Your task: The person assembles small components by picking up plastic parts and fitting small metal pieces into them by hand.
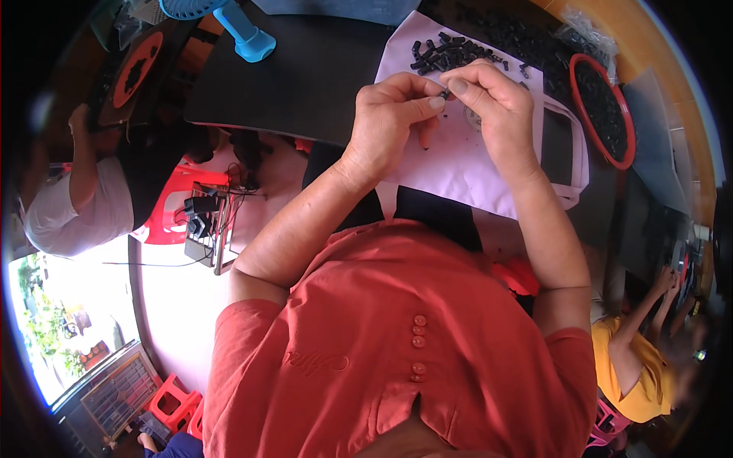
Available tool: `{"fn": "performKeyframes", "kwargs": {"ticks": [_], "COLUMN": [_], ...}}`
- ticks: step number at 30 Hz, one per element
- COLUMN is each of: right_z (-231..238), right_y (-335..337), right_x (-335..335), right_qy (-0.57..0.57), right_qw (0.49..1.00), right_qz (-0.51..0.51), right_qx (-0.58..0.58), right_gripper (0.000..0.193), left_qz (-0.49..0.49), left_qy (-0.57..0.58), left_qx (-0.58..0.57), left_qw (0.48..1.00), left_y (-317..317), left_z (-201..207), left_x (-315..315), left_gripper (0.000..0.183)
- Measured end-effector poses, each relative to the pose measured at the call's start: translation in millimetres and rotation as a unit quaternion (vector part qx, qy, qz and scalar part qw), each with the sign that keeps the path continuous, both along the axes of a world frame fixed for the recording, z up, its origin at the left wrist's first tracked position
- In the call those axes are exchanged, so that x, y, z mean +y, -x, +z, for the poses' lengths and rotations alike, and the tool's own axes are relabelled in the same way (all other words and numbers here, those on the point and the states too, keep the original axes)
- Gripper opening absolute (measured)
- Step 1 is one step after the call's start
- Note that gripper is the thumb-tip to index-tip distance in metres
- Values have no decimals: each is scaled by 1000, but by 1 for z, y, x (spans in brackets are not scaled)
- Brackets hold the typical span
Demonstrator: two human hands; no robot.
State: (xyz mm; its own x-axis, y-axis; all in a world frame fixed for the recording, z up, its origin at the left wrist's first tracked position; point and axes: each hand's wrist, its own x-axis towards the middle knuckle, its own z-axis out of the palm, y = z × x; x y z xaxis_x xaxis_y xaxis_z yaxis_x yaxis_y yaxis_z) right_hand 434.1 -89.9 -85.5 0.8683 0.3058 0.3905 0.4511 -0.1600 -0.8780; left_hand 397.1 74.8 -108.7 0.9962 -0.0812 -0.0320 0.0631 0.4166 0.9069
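Note:
My left hand (388, 114) pinches a small black piece (445, 94) between thumb and forefinger. Against the same piece, the closed thumb and fingertips of my right hand (498, 105) meet from the other side; whether they grip a second small part is hidden. Both hands are above a pale pink cloth bag (458, 172) lying flat on the dark table. Just beyond my fingers, a loose heap of short black cylindrical pieces (450, 55) rests on the bag. A round, pale clear object (473, 117) is partly covered by my right hand.
A red-rimmed basket (631, 153) of black parts stands at the right, near many more black parts (511, 30). A blue fan (248, 38) stands on the dark table (267, 91). Co-workers sit left and right, one in a yellow shirt (630, 370).

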Motion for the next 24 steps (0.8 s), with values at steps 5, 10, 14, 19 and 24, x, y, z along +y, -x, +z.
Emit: {"fn": "performKeyframes", "kwargs": {"ticks": [5, 10, 14, 19, 24], "right_z": [-2, -6, -9, -13, -16], "right_y": [2, 2, 3, 5, 4], "right_x": [3, 5, 8, 11, 11], "right_qy": [8, 50, 68, 49, 24], "right_qw": [999, 992, 974, 977, 989], "right_qz": [-13, -39, -65, -72, -44], "right_qx": [-37, -108, -206, -195, -140], "right_gripper": [4, 2, 2, 3, 2], "left_qz": [-8, -4, -2, 1, -5], "left_qy": [16, 16, -1, 9, 25], "left_qx": [3, 1, 7, 18, 37], "left_qw": [1000, 1000, 1000, 1000, 999], "left_y": [0, -1, -1, -1, -3], "left_z": [0, -2, 1, 2, 4], "left_x": [0, 0, -1, 0, 2], "left_gripper": [11, 10, 9, 8, 7]}}
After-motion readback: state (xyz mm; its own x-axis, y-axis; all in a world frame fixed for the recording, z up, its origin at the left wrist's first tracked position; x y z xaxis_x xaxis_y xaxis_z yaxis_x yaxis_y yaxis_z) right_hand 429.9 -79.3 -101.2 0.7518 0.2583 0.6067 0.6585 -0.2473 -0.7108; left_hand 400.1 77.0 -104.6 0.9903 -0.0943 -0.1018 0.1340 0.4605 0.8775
